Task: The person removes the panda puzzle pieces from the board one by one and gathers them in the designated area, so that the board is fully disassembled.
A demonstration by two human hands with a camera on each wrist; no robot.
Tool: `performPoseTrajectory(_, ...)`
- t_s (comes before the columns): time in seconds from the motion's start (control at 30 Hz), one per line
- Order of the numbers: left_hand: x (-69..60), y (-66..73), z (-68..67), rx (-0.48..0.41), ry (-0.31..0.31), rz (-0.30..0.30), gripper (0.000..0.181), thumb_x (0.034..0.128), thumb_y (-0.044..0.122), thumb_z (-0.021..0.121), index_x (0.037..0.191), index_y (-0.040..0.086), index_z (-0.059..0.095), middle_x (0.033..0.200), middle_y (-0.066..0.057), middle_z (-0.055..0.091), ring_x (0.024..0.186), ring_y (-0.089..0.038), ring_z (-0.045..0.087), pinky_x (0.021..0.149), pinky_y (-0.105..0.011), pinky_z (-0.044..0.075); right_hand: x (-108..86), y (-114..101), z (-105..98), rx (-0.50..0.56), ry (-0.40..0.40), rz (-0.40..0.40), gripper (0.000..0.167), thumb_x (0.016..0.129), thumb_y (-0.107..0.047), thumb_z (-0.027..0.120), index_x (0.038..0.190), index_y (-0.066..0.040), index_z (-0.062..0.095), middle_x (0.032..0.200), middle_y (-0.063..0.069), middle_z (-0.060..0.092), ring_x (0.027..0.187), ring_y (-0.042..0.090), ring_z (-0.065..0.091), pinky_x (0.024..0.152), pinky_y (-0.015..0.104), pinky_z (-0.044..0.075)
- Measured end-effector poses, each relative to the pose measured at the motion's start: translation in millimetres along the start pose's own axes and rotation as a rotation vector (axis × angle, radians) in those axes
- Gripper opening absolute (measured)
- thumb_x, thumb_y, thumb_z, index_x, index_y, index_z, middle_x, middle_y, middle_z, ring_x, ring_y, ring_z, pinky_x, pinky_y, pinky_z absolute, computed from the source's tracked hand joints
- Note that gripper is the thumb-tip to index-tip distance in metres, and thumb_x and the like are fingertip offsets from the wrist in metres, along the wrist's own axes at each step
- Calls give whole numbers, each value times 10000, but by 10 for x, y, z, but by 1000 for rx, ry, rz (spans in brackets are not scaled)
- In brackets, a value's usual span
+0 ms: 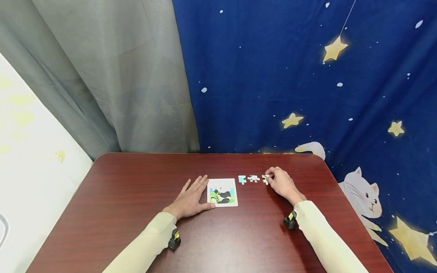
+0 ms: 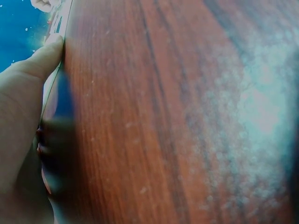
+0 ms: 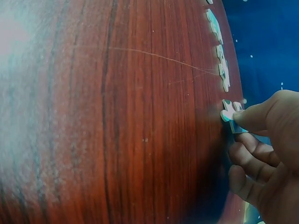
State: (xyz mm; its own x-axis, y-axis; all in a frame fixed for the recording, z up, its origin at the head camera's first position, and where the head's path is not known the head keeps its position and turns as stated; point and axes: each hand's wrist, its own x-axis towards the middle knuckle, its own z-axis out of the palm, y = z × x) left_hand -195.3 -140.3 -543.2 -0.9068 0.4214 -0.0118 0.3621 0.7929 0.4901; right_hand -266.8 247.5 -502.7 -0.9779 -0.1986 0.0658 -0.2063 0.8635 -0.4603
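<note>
A white square puzzle board (image 1: 222, 181) with a panda picture lies flat on the table. My left hand (image 1: 189, 200) rests at its left side with fingers spread; the thumb touches the lower left corner. Right of the board, a blue jigsaw piece (image 1: 241, 179) and a mostly white jigsaw piece (image 1: 253, 178) lie in a row. At the row's right end, my right hand (image 1: 282, 183) pinches a third jigsaw piece (image 3: 229, 111) at the tabletop. The thumb presses on its face and the other fingers are curled, partly hiding the piece.
The reddish-brown wooden table (image 1: 143, 167) has rounded far corners. Behind it hang a grey curtain (image 1: 146, 76) and a blue curtain with stars (image 1: 256, 76). A white surface (image 1: 30, 144) stands to the left.
</note>
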Motion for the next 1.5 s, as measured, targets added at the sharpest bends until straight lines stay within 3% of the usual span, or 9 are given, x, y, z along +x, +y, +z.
performPoseTrajectory(0.1,-1,7,-9,5,-3,-3,1095,926,759,636,1711,112,233,1811,-37,180,1701,-257,126,1368,-594,25,0,1,6,-1,7,3,142,983,-112,681,1109,-88,744,1076,88,709,992,259,698,858,474,564)
performPoseTrajectory(0.33,-49,174,-170,55,-31,-10,1035,953,676,667,1691,61,282,1796,-95,232,1687,-312,184,1357,-625,92,3,-11,-14,11,26,30,202,1012,-193,692,1186,-94,717,1176,105,658,1065,282,666,934,530,554)
performPoseTrajectory(0.53,-50,157,-167,48,-20,-9,1034,947,649,690,1685,46,290,1790,-109,249,1680,-327,205,1350,-631,99,5,-120,-15,17,46,-6,195,991,-173,700,1167,-94,727,1165,97,672,1030,266,683,913,525,563)
performPoseTrajectory(0.73,-46,136,-149,37,-20,-11,1040,950,675,668,1693,61,278,1797,-96,231,1687,-315,184,1357,-623,78,-4,-316,70,13,26,-61,163,987,-174,714,1138,-116,737,1131,65,687,1028,252,706,889,502,578)
performPoseTrajectory(0.9,-54,110,-98,-8,3,11,1065,933,706,665,1688,55,289,1793,-103,245,1679,-339,197,1345,-642,75,-41,-541,181,-11,-48,-125,167,991,-189,735,1150,-138,740,1115,16,686,1048,211,719,883,481,601)
performPoseTrajectory(1.03,-50,118,-91,4,6,20,1063,936,713,657,1688,57,290,1791,-106,251,1675,-345,207,1343,-647,85,-47,-743,257,-5,-85,-160,178,987,-204,753,1153,-141,740,1045,-17,659,940,148,667,832,404,573)
performPoseTrajectory(1.17,-38,151,-123,35,-24,-7,1043,949,682,665,1694,65,275,1798,-91,231,1686,-320,186,1354,-627,83,-16,-929,314,7,-114,-198,172,999,-221,745,1157,-152,747,968,-25,616,823,125,569,769,340,504)
performPoseTrajectory(1.5,-42,181,-169,56,-42,-31,1032,958,684,656,1698,77,270,1802,-77,217,1692,-301,167,1362,-614,83,32,-1236,448,23,-154,-269,149,979,-201,763,1116,-141,766,951,-43,610,839,100,570,765,300,506)
